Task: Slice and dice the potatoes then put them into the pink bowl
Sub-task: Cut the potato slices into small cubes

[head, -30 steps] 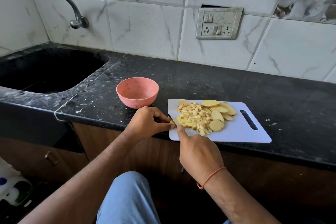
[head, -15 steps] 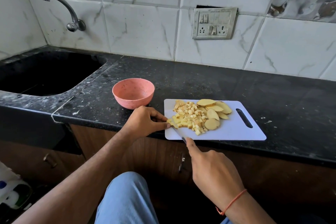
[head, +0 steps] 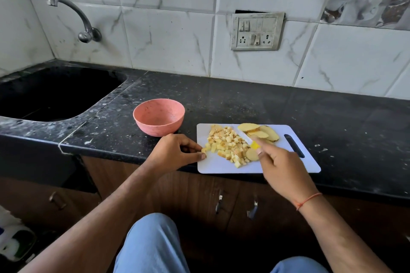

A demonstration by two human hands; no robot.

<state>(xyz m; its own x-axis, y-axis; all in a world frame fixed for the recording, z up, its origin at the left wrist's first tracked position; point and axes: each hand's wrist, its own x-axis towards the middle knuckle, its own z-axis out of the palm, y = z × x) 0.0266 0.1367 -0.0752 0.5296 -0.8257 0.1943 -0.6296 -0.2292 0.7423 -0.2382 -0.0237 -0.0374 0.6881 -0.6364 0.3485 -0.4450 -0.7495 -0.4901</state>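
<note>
The right hand, at the lower right of the white rectangular plastic cutting board, is curled round a yellow-handled knife, whose pale blade points up and left across the heap of small diced potato cubes. The uncut oval potato slices lie just beyond the blade, toward the upper right, nearer this hand. The left hand, fingers bent, is seen pinching a cube at the board's left edge. The empty round pink plastic bowl stands off the board, upper left, nearer the left hand
</note>
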